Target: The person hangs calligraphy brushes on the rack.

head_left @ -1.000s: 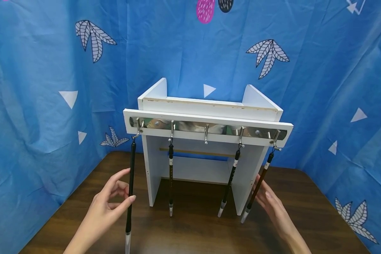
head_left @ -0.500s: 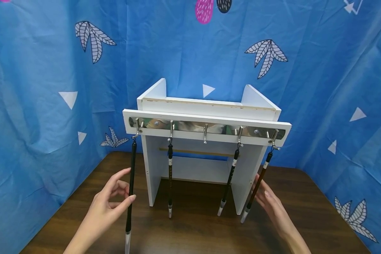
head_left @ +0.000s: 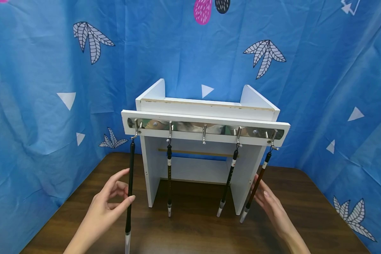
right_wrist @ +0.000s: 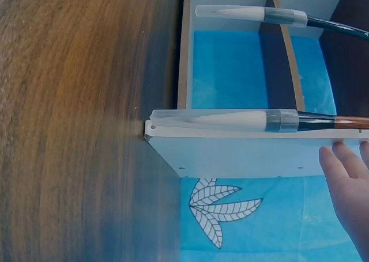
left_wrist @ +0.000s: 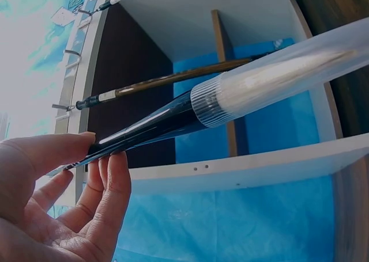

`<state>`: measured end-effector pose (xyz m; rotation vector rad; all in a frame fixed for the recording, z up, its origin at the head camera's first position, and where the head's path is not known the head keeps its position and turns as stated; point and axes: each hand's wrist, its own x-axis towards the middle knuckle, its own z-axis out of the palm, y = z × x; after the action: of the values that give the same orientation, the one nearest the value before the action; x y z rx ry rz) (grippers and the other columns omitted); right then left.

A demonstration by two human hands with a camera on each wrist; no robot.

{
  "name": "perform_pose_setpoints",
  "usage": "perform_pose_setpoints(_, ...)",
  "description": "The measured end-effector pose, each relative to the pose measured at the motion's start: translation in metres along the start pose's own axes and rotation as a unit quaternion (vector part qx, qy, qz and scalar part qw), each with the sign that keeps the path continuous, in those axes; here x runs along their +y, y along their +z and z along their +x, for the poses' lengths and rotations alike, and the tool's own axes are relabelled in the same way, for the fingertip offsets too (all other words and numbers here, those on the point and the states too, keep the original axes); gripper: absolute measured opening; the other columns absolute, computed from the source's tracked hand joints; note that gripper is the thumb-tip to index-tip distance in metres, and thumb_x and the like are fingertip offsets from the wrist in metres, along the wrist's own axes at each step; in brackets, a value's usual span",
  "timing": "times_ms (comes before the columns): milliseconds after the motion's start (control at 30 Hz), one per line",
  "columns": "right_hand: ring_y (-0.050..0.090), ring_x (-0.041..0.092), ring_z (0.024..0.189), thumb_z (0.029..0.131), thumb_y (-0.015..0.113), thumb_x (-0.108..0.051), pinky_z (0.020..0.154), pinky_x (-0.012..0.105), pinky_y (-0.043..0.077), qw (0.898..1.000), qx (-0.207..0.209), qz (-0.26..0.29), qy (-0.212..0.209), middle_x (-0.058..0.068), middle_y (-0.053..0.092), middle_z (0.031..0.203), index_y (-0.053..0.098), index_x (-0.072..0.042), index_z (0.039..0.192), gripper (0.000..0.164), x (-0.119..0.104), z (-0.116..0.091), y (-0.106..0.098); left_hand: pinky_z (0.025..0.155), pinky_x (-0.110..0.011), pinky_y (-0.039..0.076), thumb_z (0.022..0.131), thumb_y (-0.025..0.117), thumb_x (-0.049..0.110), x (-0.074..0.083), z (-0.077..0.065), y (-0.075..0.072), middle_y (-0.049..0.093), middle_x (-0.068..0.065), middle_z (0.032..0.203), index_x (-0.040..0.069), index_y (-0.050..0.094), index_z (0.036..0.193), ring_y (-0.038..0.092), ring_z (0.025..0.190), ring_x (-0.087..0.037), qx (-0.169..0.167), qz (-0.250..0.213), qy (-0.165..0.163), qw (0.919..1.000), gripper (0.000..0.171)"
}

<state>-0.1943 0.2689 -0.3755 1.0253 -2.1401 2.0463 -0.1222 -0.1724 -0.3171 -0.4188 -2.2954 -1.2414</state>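
My left hand [head_left: 104, 208] has its thumb and fingers around a long black calligraphy brush [left_wrist: 151, 124], pinching its handle. That brush hangs by its loop from the leftmost hook [head_left: 135, 129], and a clear cap covers its white tip. My right hand [head_left: 271, 206] reaches behind the reddish-brown calligraphy brush [head_left: 258, 187] on the rightmost hook. Its fingers [right_wrist: 331, 164] are extended against the side panel of the white stand [head_left: 206, 113]. Between the hands hang a thin dark brush [head_left: 169, 176] and a black brush [head_left: 230, 176], both capped.
A metal hook strip runs along the stand's front board [head_left: 187, 135]; its middle hook [head_left: 204, 134] carries no brush. The stand rests on a dark wooden table [head_left: 190, 233]. Blue patterned curtain [head_left: 184, 42] surrounds the back and sides.
The head view has drifted slightly, moving the stand and brushes a little left in it. Both hands keep their places and poses.
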Motion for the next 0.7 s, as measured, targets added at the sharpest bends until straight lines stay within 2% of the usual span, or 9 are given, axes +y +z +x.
perform_pose_setpoints(400, 0.025, 0.001, 0.127, 0.098, 0.008, -0.009, 0.097, 0.013, 0.029, 1.000, 0.001, 0.000, -0.001, -0.001, 0.004, 0.149, -0.002, -0.003, 0.142, 0.045, 0.0005, 0.0000, 0.0000, 0.052, -0.023, 0.051, 0.076, 0.066, -0.003, -0.0002, -0.0006, -0.0019, 0.052, -0.001, 0.081, 0.019, 0.037, 0.133, 0.056, 0.070, -0.008, 0.004, -0.001, 0.006, 1.0000, 0.068)
perform_pose_setpoints(700, 0.025, 0.001, 0.127, 0.098, 0.008, -0.008, 0.097, 0.014, 0.029, 1.000, -0.001, -0.003, -0.002, 0.000, 0.002, 0.149, 0.000, -0.009, 0.143, 0.046, 0.0006, 0.0001, -0.0002, 0.052, -0.023, 0.051, 0.075, 0.067, -0.003, -0.0006, -0.0005, -0.0030, 0.052, -0.001, 0.081, 0.020, 0.037, 0.133, 0.056, 0.070, -0.008, 0.008, 0.003, 0.003, 1.0000, 0.069)
